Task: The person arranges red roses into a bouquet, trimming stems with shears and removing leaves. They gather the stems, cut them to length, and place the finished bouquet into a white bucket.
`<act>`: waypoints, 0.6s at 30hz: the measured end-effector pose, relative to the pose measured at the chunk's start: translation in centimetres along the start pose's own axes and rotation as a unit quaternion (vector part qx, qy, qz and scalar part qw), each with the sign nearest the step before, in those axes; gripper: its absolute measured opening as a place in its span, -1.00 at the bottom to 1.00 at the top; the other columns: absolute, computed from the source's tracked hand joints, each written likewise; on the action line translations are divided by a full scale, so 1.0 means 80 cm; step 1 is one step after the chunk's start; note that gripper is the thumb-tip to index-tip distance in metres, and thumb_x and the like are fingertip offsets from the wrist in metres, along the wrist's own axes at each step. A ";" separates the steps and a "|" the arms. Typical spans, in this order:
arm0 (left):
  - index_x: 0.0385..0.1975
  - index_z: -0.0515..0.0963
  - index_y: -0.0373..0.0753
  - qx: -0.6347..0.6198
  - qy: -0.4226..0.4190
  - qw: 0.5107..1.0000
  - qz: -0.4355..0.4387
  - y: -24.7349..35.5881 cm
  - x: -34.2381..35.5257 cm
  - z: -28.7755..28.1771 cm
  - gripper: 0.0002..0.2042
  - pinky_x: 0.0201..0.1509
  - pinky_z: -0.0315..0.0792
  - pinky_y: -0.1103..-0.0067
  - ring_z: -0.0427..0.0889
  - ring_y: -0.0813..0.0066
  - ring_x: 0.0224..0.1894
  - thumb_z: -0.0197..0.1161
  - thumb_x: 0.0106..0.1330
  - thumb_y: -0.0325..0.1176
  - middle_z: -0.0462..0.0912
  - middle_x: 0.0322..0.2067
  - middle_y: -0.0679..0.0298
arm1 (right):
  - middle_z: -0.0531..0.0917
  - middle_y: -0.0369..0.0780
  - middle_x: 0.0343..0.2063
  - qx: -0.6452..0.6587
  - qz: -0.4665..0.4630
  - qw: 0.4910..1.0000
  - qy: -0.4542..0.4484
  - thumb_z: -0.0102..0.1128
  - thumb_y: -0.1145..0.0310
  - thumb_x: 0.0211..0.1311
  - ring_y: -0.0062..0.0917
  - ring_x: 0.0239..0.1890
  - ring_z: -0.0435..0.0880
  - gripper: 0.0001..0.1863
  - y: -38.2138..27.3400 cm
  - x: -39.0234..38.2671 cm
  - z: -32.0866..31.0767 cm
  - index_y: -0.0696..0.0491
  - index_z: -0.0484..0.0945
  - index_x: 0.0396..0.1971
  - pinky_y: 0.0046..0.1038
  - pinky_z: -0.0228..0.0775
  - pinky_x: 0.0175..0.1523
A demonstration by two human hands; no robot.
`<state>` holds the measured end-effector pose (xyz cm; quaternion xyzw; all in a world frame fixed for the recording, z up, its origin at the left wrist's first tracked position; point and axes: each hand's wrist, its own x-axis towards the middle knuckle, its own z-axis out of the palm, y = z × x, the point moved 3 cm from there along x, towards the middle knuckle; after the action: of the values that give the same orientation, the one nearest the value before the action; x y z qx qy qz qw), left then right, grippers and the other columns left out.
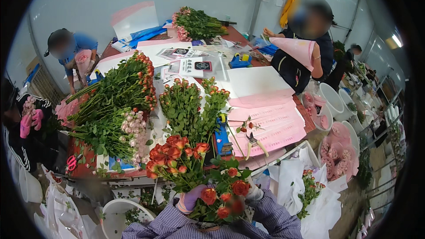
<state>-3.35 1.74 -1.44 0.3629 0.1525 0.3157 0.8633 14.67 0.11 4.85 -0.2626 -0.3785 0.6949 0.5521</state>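
Note:
Close to my body, my left hand (191, 198), in a purple glove, is closed around a bunch of orange-red roses (175, 154) with green leaves. More roses (240, 188) of the same colour stand between my two hands, and one bloom is blurred. My right hand (254, 193), in a pale glove, is beside these blooms; its fingers are mostly hidden by flowers and leaves. Just beyond, on the table, lie pruning shears (253, 144) with pale yellow handles, a blue tape dispenser (222, 135) and further orange rose bunches (181, 102).
The red table (305, 115) carries pink wrapping sheets (270, 119), a large rose pile (115, 93), pale pink roses (135, 130) and red scissors (73, 162). White buckets (121, 217) stand below. Co-workers are at the left and far right, one holding a pink paper cone (296, 49).

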 end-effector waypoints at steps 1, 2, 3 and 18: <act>0.02 0.19 -0.38 0.004 -0.013 1.000 0.016 -0.001 -0.001 -0.003 -0.60 0.03 0.33 0.50 0.37 0.34 -0.01 -0.13 0.27 -0.25 0.30 0.01 0.08 | 0.41 -0.23 -0.10 -0.041 0.001 0.998 0.042 -0.12 0.51 0.14 -0.58 -0.11 0.40 -0.66 0.007 -0.002 -0.007 0.18 0.25 -0.04 -0.54 0.29 -0.05; 0.03 0.18 -0.38 0.012 -0.032 0.999 0.036 -0.004 0.000 -0.005 -0.59 0.05 0.32 0.48 0.36 0.32 0.02 -0.14 0.27 -0.24 0.28 0.03 0.07 | 0.47 -0.22 -0.18 -0.082 0.004 0.993 0.088 -0.11 0.53 0.13 -0.58 -0.15 0.43 -0.72 0.013 -0.008 -0.016 0.20 0.33 -0.12 -0.54 0.32 -0.09; 0.03 0.19 -0.38 0.026 -0.087 0.995 0.051 -0.004 0.006 -0.008 -0.60 0.04 0.31 0.49 0.36 0.33 0.01 -0.11 0.25 -0.29 0.31 0.01 0.08 | 0.43 -0.19 -0.12 -0.204 0.010 0.976 0.073 -0.04 0.50 0.10 -0.53 -0.12 0.44 -0.64 0.032 -0.020 -0.057 0.18 0.27 -0.06 -0.50 0.32 -0.06; 0.12 0.05 -0.31 -0.056 -0.045 0.997 0.033 0.018 -0.014 0.015 -0.43 0.14 0.20 0.45 0.22 0.26 0.13 0.09 0.09 -0.43 0.17 0.09 0.05 | 0.51 -0.15 -0.45 -0.489 -0.095 0.864 0.074 -0.08 0.49 0.00 -0.38 -0.44 0.50 -0.75 -0.001 -0.065 0.028 0.17 0.40 -0.26 -0.45 0.35 -0.28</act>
<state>-4.22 1.14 0.48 0.3329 0.0836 0.3354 0.8773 14.30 -5.45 5.88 -0.5122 -0.6509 0.3433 0.4429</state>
